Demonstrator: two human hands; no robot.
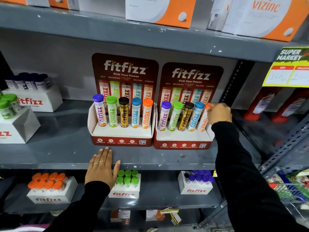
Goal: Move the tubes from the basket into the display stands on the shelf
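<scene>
Two red fitfizz display stands sit side by side on the grey middle shelf [50,153]. The left stand [122,139] holds several upright tubes with purple, green, brown, blue and orange caps. The right stand [182,143] holds purple, green, brown and blue tubes, plus an orange-capped tube [202,122] in its rightmost slot. My right hand [219,113] is closed around the top of that orange tube. My left hand [102,166] lies flat, fingers spread, on the shelf's front edge below the left stand. A wire basket [291,190] shows at the lower right.
White fitfizz boxes of tubes stand at the left of the middle shelf [31,99] and on the shelf below, with orange [50,190], green [127,183] and purple [197,181] caps. Orange-and-white cartons [160,10] fill the top shelf. A yellow price sign [289,67] hangs at right.
</scene>
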